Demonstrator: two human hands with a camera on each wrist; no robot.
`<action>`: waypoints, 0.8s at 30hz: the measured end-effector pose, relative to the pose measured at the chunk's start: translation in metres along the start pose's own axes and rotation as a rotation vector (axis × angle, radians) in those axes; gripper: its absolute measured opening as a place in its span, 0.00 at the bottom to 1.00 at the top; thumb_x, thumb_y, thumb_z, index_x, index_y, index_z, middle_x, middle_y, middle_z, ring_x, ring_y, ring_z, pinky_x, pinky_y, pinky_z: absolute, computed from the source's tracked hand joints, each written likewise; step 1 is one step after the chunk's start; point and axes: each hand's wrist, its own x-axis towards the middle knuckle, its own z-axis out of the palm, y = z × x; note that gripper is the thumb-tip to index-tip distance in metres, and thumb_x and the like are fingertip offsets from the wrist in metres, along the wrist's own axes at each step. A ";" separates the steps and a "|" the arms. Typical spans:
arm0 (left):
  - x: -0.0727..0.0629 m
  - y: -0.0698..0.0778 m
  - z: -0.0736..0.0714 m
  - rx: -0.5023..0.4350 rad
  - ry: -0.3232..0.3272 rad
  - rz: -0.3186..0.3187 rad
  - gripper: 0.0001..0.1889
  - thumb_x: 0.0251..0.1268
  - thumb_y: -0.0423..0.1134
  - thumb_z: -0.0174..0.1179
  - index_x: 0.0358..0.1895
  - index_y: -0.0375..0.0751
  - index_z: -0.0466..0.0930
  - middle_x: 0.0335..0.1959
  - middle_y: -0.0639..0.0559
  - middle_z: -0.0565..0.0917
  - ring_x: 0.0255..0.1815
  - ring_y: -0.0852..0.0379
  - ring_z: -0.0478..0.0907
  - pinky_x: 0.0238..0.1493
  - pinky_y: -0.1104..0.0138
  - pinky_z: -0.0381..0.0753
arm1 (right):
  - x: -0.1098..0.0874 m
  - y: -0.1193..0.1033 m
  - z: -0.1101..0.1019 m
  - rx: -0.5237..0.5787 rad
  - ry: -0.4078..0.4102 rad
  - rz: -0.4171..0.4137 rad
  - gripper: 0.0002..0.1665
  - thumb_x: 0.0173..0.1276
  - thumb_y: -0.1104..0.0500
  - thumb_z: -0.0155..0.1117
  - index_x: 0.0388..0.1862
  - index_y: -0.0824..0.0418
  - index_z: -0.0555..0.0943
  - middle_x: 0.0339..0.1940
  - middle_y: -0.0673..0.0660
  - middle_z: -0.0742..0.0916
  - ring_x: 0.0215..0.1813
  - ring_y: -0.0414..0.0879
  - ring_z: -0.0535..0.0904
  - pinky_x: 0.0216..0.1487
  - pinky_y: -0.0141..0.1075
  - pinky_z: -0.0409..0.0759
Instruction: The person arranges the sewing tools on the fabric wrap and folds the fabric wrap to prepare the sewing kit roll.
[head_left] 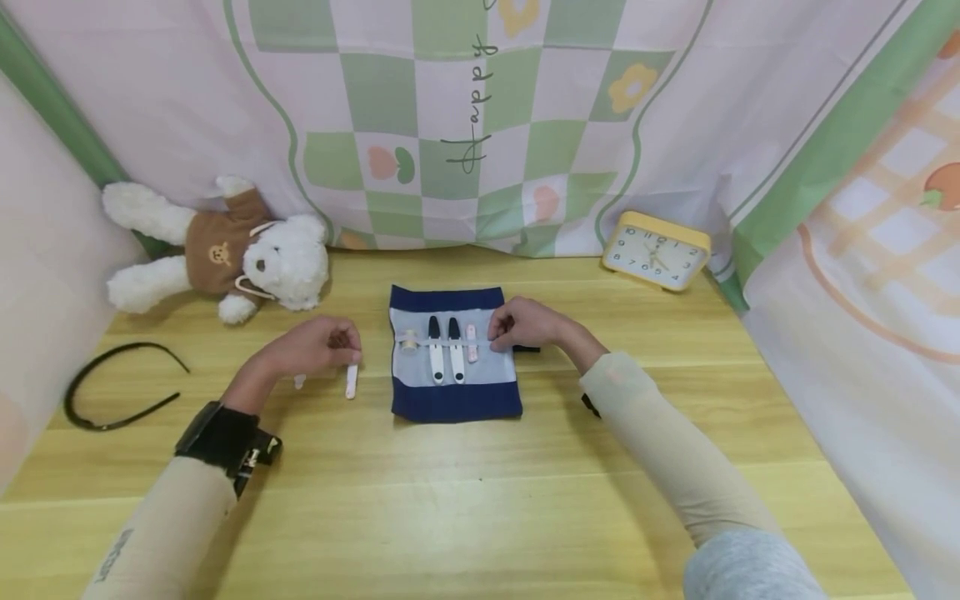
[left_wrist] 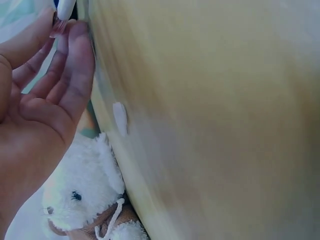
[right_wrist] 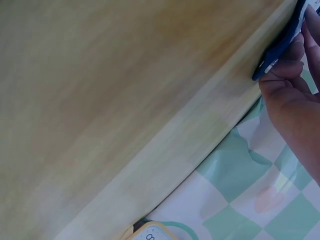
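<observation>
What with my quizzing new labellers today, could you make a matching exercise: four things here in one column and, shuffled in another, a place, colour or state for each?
Things
1. Pouch
2. White stick
3. Bear
4. Clock

Descriptions
A. Lying down, in a brown top
B. Navy-edged, with the right hand at its side
C. Yellow-framed, with numbers
D. Pinched in the left hand

Pairs: 1-B, 2-D, 3-A, 4-C

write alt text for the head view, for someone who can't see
A person's right fingers pinch the pale strap on an open navy pouch holding slim tools; the left fingers pinch a white stick. A plush bear, headband and yellow clock share the table.
</observation>
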 end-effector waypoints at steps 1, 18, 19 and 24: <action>0.000 0.001 0.000 -0.005 0.016 -0.009 0.02 0.71 0.32 0.63 0.39 0.36 0.82 0.34 0.49 0.85 0.37 0.53 0.81 0.38 0.61 0.80 | 0.000 0.000 0.000 0.002 -0.001 -0.002 0.03 0.68 0.67 0.70 0.38 0.67 0.85 0.33 0.55 0.85 0.36 0.46 0.76 0.41 0.36 0.77; 0.019 0.026 -0.006 -0.158 0.133 0.012 0.11 0.72 0.33 0.63 0.48 0.26 0.84 0.42 0.40 0.86 0.41 0.46 0.86 0.47 0.51 0.85 | 0.001 0.002 -0.001 0.032 -0.008 0.003 0.03 0.68 0.66 0.69 0.38 0.67 0.86 0.33 0.54 0.85 0.35 0.45 0.76 0.40 0.35 0.77; 0.021 0.027 -0.006 -0.160 0.135 0.013 0.11 0.72 0.33 0.63 0.48 0.26 0.84 0.42 0.40 0.86 0.41 0.46 0.86 0.47 0.51 0.85 | 0.002 0.002 -0.001 0.029 -0.010 0.001 0.03 0.68 0.66 0.69 0.38 0.67 0.86 0.33 0.54 0.85 0.35 0.45 0.76 0.40 0.35 0.77; 0.030 0.034 -0.004 -0.166 0.155 0.026 0.11 0.71 0.32 0.65 0.48 0.26 0.84 0.42 0.40 0.86 0.42 0.46 0.86 0.48 0.52 0.85 | 0.003 0.002 -0.001 0.022 -0.012 -0.009 0.02 0.69 0.66 0.68 0.36 0.65 0.85 0.31 0.53 0.84 0.35 0.45 0.75 0.39 0.35 0.76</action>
